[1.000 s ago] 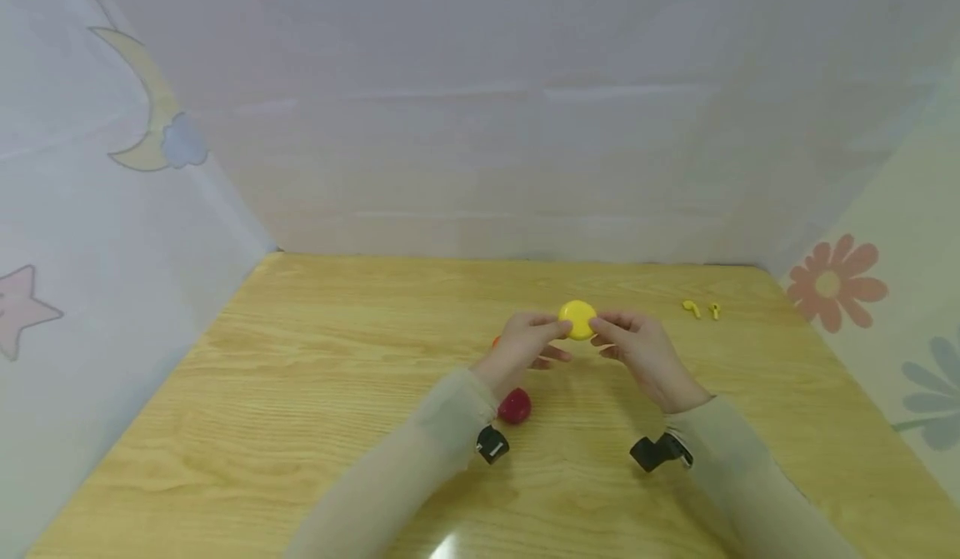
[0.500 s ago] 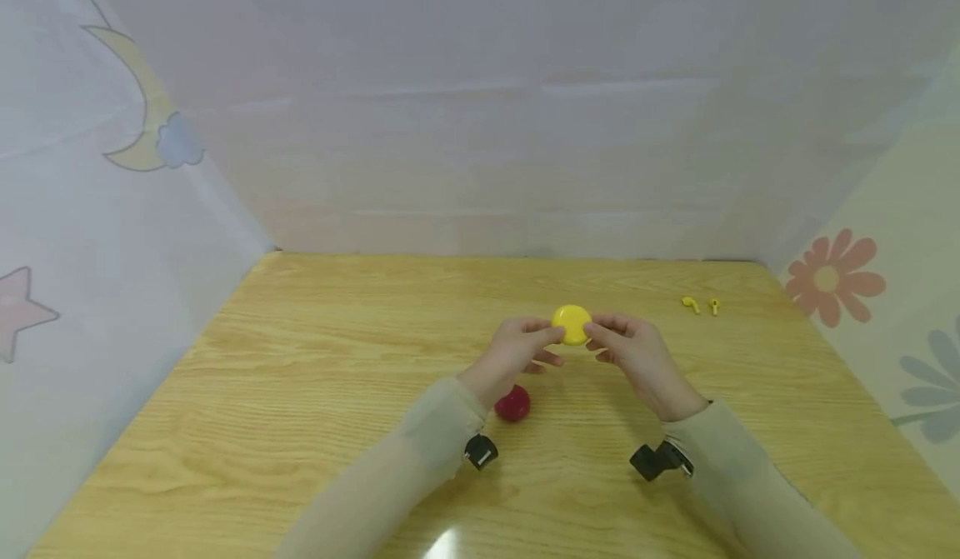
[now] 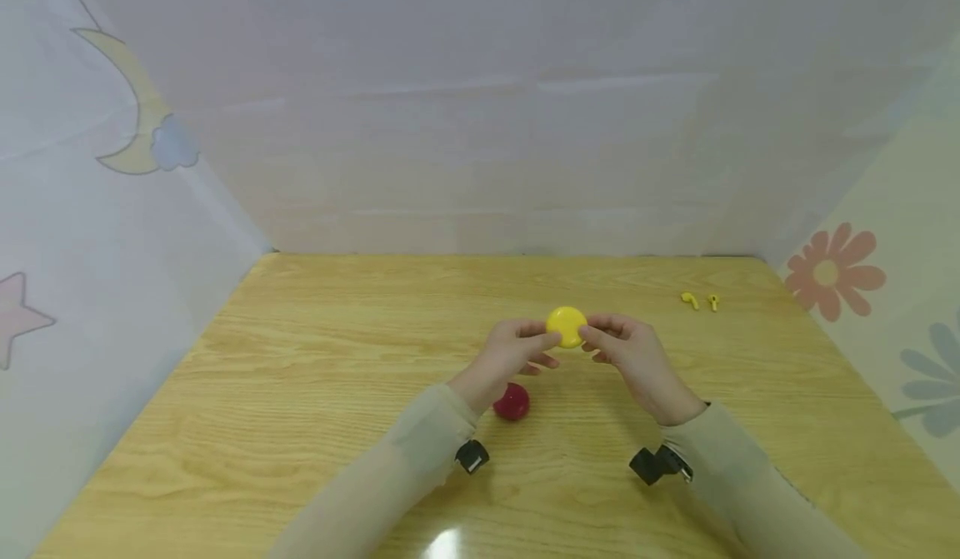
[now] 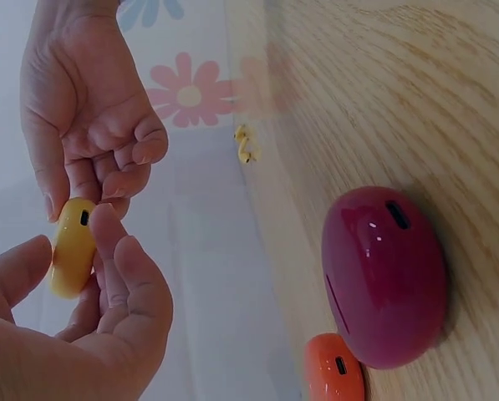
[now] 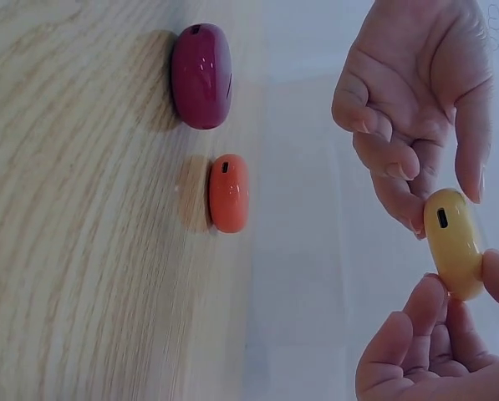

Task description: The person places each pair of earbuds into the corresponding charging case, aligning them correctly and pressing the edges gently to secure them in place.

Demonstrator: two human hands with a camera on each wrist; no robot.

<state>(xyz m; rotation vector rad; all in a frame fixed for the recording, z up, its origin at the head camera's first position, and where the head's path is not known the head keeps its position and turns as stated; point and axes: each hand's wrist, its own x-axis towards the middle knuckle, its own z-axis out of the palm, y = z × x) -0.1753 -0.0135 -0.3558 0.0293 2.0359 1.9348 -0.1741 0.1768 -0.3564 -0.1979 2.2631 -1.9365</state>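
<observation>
A round, glossy yellow earbud case (image 3: 566, 326) is held up above the table between both hands. My left hand (image 3: 501, 361) pinches its left edge with thumb and fingers, while my right hand (image 3: 639, 366) pinches the right edge. A dark charging port shows on the side of the yellow case (image 5: 455, 246) in the right wrist view. On the table below is a magenta case (image 3: 512, 401), close to my left wrist. An orange case (image 5: 229, 194) lies farther back beside it; in the head view the left hand hides it.
Two loose yellow earbuds (image 3: 701, 301) lie apart from each other at the back right of the wooden table (image 3: 337, 334). Fabric walls with printed shapes, such as a red flower (image 3: 826, 272), enclose the table's back and sides.
Both hands have drifted slightly left and nearer with the yellow case, keeping their hold. The orange case, partly seen a second ago, is now hidden in the head view.
</observation>
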